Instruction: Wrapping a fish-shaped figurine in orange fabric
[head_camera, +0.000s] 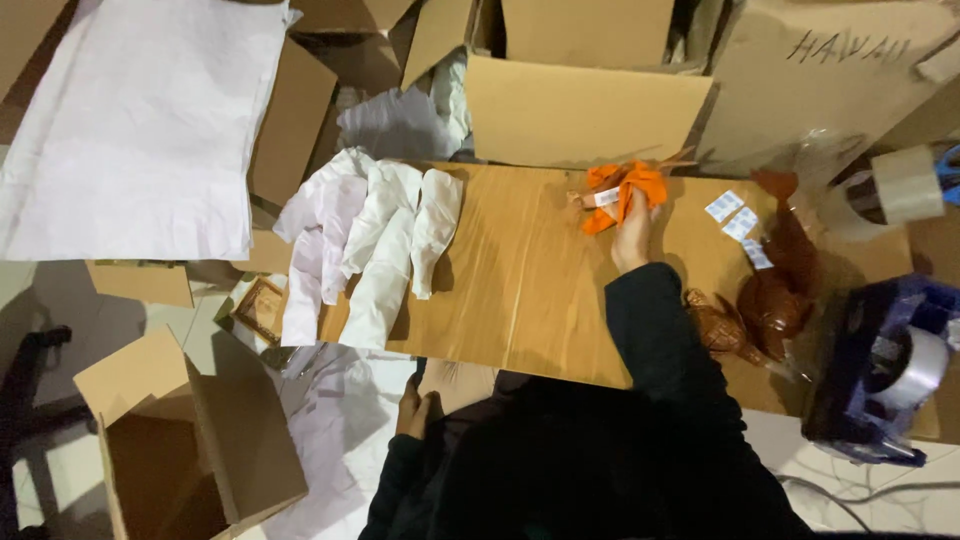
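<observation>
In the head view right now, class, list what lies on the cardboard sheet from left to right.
White wrapped bundles → right hand holding the orange figure → small white labels → brown wooden fish → blue tape dispenser.

The person wears a dark top with long sleeves. The right sleeve (655, 335) runs up toward 12 o'clock. The left sleeve (395, 480) sits at 7 o'clock, all plain.

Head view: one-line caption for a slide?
Right hand grips an orange carved figure on a cardboard sheet beside three white paper-wrapped bundles.
</observation>
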